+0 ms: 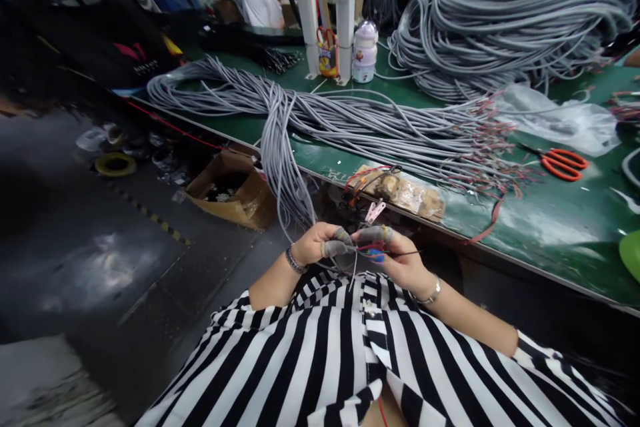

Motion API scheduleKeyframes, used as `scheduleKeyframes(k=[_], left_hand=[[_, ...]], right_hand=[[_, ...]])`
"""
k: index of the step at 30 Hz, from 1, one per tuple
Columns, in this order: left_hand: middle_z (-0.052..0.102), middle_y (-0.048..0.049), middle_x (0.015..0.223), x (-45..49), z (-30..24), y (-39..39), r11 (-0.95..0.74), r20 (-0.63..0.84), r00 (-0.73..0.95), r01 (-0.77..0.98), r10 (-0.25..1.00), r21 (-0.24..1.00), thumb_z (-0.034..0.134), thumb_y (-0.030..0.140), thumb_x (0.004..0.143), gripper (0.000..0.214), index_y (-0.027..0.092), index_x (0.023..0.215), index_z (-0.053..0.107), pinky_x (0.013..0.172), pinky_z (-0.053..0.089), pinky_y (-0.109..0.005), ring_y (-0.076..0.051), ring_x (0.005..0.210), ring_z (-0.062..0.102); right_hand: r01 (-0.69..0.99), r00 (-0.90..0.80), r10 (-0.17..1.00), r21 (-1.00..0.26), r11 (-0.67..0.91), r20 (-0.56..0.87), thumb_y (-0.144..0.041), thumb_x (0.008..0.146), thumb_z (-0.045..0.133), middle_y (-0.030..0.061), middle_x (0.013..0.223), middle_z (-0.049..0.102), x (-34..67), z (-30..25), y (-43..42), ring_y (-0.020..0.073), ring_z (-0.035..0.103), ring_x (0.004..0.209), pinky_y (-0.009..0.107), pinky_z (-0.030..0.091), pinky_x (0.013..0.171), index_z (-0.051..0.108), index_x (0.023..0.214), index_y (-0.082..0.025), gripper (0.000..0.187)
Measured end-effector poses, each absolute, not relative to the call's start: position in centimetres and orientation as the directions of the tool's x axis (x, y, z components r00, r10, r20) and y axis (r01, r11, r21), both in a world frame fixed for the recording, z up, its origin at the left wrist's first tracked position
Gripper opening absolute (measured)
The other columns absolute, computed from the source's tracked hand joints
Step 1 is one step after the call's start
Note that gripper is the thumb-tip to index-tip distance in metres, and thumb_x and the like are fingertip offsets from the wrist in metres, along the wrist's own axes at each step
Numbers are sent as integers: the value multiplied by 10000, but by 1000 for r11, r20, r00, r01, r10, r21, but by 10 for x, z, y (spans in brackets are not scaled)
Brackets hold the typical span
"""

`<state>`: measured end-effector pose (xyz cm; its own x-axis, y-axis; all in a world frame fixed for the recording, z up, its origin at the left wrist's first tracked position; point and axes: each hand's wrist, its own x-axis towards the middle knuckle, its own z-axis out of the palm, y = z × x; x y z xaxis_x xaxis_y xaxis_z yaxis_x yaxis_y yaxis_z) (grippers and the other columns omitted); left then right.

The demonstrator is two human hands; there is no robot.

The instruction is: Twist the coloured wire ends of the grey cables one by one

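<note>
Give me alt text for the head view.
Left hand and right hand, fingertips taped, pinch thin wires over a striped shirt. Grey cable bundles and orange scissors lie on the green bench.

Overhead light falls bright on the green table (550, 227) and grey cables (500, 7), with glare off the plastic bag (565, 120). The floor (100, 267) at left is dim, smeared with blur. Edges bend and stretch; the far background is soft.
</note>
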<state>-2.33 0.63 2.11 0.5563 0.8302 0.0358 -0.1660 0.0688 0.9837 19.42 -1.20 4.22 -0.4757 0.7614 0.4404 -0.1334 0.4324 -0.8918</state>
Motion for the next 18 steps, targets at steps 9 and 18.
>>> scheduleKeyframes(k=[9,18], left_hand=[[691,-99,681,-29,29,4,0,40,730,-55,682,998,688,519,779,438,83,792,722,577,491,-229,-146,592,614],[716,-125,759,-31,32,18,-233,105,783,52,613,971,634,464,846,389,87,865,732,638,514,-225,-161,670,655]], right_hand=[[48,-642,580,-729,683,501,-385,955,493,70,833,621,205,42,-4,156,582,732,279,486,651,659,948,-182,263],[-215,-229,943,-933,-290,-241,-632,706,704,-100,469,277,208,19,14,39,174,407,191,117,372,420,622,-200,524]])
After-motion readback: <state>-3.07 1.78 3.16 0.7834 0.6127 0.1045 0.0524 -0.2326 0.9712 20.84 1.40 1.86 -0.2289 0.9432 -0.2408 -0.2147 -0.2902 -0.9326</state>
